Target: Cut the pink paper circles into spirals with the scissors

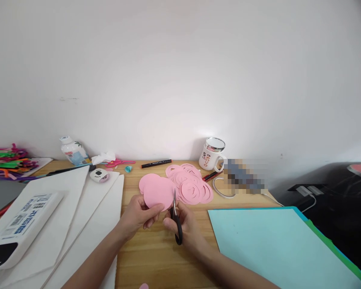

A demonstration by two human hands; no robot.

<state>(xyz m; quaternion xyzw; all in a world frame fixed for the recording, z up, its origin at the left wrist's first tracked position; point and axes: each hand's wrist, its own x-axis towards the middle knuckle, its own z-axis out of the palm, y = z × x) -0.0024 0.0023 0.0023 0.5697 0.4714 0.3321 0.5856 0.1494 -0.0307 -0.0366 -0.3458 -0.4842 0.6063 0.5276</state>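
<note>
My left hand (143, 212) pinches the lower edge of a pink round paper piece (159, 192), thumb on top and fingers beneath. In my right hand (185, 224) is a pair of scissors (178, 229) with black handles, its blades pointing up along the right edge of that paper. The blades look close together; how far they are parted I cannot tell. Just behind my hands lies a heap of pink paper cut-outs (192, 184), some curled in spirals or rings, on the wooden table (147, 257).
White boards (87, 233) bear a white box-like device (21, 228) on the left. Light-blue paper sheets (276, 245) lie at right. Along the wall stand a bottle (74, 151), pink scissors (118, 162), a black marker (156, 163) and a white mug (211, 155). Pipe cleaners (12, 162) are far left.
</note>
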